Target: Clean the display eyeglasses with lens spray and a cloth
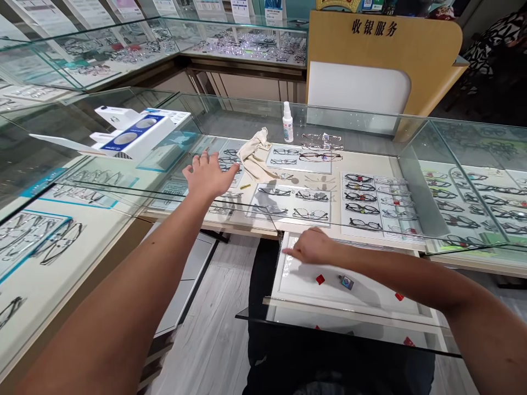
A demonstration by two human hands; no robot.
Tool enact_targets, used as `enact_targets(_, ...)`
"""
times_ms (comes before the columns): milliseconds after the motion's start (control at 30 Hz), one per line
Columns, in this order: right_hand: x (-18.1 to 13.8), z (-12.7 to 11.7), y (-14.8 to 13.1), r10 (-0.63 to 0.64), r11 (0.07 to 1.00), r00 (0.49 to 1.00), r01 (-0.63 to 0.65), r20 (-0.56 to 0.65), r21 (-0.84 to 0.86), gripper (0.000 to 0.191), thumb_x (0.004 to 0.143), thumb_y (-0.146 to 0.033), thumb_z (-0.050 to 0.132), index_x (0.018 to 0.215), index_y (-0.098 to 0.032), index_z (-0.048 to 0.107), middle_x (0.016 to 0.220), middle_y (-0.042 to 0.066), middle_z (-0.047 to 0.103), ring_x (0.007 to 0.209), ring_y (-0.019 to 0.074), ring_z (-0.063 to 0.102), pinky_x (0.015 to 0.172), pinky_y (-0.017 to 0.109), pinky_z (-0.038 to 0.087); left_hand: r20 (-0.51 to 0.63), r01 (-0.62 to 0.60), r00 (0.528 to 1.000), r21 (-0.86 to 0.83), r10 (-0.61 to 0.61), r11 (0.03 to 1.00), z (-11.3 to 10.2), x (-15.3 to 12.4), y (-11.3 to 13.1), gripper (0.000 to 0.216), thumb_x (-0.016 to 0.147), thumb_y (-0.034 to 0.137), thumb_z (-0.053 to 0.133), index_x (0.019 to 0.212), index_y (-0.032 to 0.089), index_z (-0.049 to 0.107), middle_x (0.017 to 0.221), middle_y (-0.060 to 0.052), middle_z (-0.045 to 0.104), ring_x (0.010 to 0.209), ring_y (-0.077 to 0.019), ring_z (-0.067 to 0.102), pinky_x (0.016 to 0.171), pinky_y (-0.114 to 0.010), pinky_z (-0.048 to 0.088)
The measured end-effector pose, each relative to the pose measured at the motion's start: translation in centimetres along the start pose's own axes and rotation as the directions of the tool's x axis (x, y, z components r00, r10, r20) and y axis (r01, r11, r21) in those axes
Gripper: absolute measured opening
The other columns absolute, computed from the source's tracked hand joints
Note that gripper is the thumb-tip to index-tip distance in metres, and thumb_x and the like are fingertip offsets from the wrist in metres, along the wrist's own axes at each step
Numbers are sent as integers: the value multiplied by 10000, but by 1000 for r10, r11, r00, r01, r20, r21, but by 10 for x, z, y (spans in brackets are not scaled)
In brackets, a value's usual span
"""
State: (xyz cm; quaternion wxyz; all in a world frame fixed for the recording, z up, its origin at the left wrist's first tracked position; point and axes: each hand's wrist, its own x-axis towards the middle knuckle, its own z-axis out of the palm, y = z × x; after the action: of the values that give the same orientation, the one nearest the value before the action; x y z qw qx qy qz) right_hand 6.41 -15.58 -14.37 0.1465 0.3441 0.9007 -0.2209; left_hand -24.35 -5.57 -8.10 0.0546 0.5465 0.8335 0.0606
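Left hand (208, 178) spread wide, empty, over glass counter (230, 118); press lightly. Right hand (312, 245) half-curled above drawer (296, 288), grip unclear.

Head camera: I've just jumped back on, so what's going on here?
A person is at a glass display counter with eyeglasses laid out in it. The left hand is spread open over the counter, beside a beige cloth; whether it touches the glass is unclear. The right hand is over a pulled-out white drawer with small red pieces in it. A spray bottle stands upright beyond the cloth.
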Motion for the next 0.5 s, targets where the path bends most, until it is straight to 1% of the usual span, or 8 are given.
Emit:
enact_targets(67, -25, -5, -28, -207, 976, 978, 207, 2, 64, 788, 1159, -665, 403, 553, -186, 554, 553, 8, 611, 523, 125, 411, 610, 310, 275, -5, -3, 1000, 1, 3, 1000, 1, 0, 0, 983, 1041, 783, 288, 1784, 140, 341, 1888, -187, 224, 1756, -416, 189, 1388, -652, 219)
enact_targets(133, -49, -22, -46, -344, 921, 927, 364, -152, 136, 758, 1146, -658, 477, 557, -184, 527, 555, -1, 603, 522, 115, 372, 584, 304, 242, -14, -9, 1000, -2, 9, 1000, 2, 1, -1, 978, 1043, 779, 289, 1780, 140, 349, 1884, -191, 237, 1752, -427, 197, 1384, -662, 223)
enact_targets(200, -67, -52, -49, -336, 893, 891, 404, -304, 197, 739, 1130, -663, 524, 563, -188, 505, 542, -11, 568, 516, 107, 375, 570, 295, 249, -23, -12, 1000, -5, 12, 1000, 3, 1, -2, 970, 1046, 775, 299, 1778, 141, 355, 1881, -194, 246, 1751, -424, 200, 1385, -662, 221)
enact_targets(300, -72, -110, -20, -141, 925, 901, 268, -411, 269, 766, 1133, -700, 467, 549, -207, 419, 495, -39, 431, 483, 102, 358, 589, 288, 319, -30, -22, 999, -16, 22, 1000, 4, 2, -3, 967, 1056, 759, 319, 1774, 113, 357, 1877, -208, 246, 1748, -432, 204, 1385, -666, 214)
enact_targets(333, -68, -129, -3, -24, 948, 878, 172, -479, 268, 765, 1129, -718, 453, 554, -216, 402, 496, -43, 389, 487, 106, 346, 599, 295, 332, -30, -24, 999, -17, 24, 1000, 4, 3, -3, 972, 1056, 759, 323, 1773, 104, 358, 1875, -212, 249, 1745, -441, 208, 1382, -670, 215)
enact_targets(367, -61, -145, 17, 93, 965, 829, 62, -551, 255, 756, 1127, -725, 445, 563, -222, 413, 505, -38, 376, 503, 118, 361, 617, 304, 344, -32, -25, 999, -17, 25, 1000, 5, 3, -4, 978, 1052, 761, 321, 1772, 101, 361, 1874, -215, 252, 1742, -449, 212, 1379, -675, 218)
enact_targets(433, -44, -170, 58, 228, 973, 753, -145, -618, 182, 702, 1133, -673, 469, 597, -221, 521, 541, -5, 439, 573, 166, 471, 663, 329, 381, -41, -27, 999, -16, 26, 1000, 6, 4, -4, 988, 1040, 766, 305, 1773, 107, 368, 1872, -216, 255, 1740, -454, 214, 1373, -681, 228)
enact_targets(500, -24, -182, 95, 268, 950, 696, -305, -666, 63, 487, 1110, -497, 565, 746, -199, 692, 718, 67, 653, 771, 251, 623, 765, 372, 442, -59, -28, 998, -19, 27, 999, 7, 4, -5, 989, 1028, 763, 288, 1774, 121, 374, 1871, -213, 258, 1741, -444, 218, 1369, -684, 234)
